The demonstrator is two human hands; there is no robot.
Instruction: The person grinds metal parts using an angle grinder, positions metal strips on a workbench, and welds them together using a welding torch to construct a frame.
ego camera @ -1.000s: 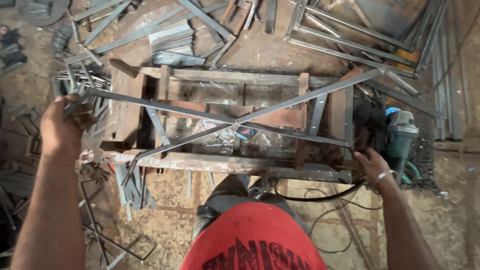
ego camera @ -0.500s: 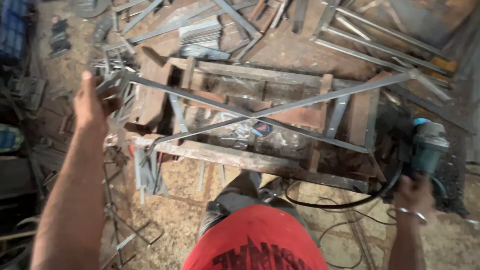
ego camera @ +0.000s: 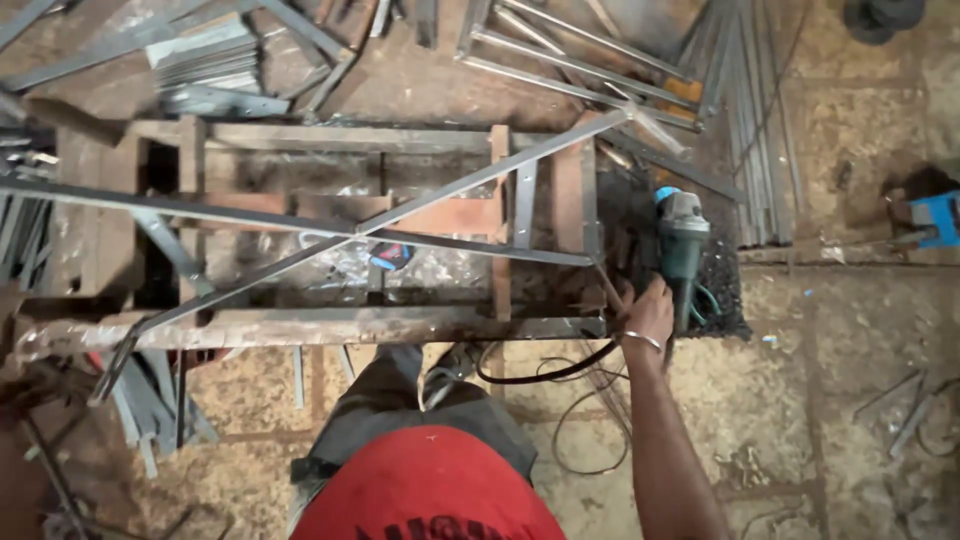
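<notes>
**Teal grinder by the right hand**

The teal and grey angle grinder (ego camera: 683, 250) lies on the floor at the right end of the rusty metal frame counter (ego camera: 330, 325). The right hand (ego camera: 648, 310) touches its handle; whether its grip is closed, I cannot tell. The left hand is out of sight.

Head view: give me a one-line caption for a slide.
Standing at a rusty metal frame with crossed steel bars, the person's right hand reaches a teal angle grinder at its end.
</notes>
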